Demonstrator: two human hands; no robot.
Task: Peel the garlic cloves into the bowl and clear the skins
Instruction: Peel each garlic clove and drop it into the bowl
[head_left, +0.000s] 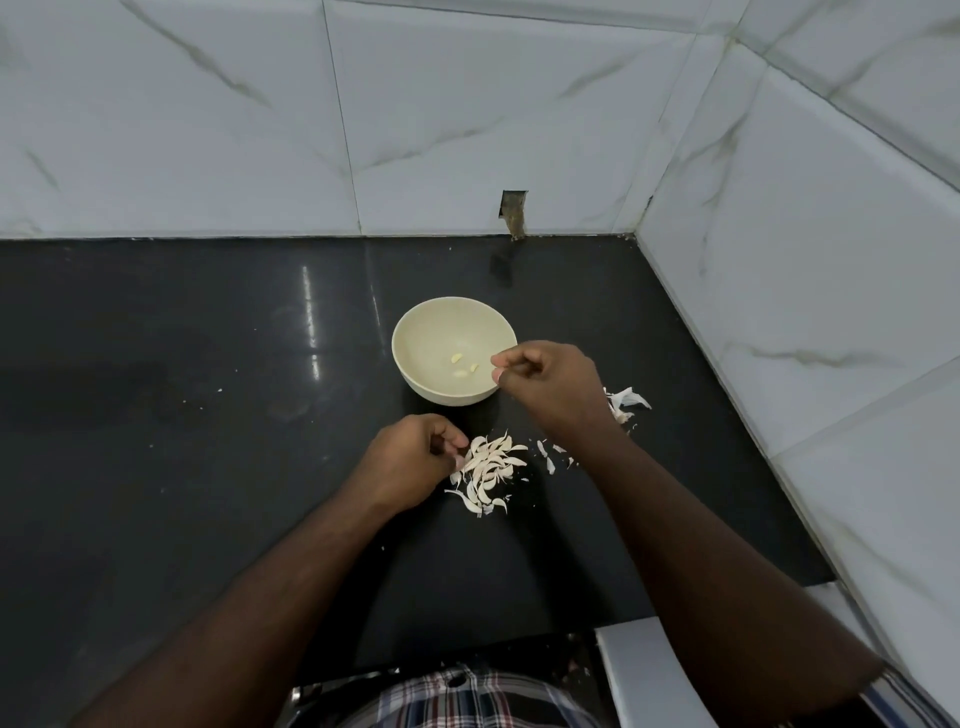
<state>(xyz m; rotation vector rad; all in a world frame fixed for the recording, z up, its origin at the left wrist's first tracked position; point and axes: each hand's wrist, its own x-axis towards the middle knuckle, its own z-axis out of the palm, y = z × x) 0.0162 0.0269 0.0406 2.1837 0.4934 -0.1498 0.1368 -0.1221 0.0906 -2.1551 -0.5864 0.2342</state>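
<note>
Right hand (540, 376) curled at rim of round cream bowl (415, 338) holding three peeled garlic cloves (464, 366), contents of grip unclear, left hand (415, 457) pinching at heap of papery white skins (488, 467), dark polished bench (182, 415) near right back corner.

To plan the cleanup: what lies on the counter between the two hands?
In the head view, a pile of garlic skins lies between the left hand and the right hand.

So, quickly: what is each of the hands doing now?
Left hand: fingers curled, pinching garlic skins at the pile's edge.
Right hand: fingers curled at the bowl rim; contents cannot be told.
</note>
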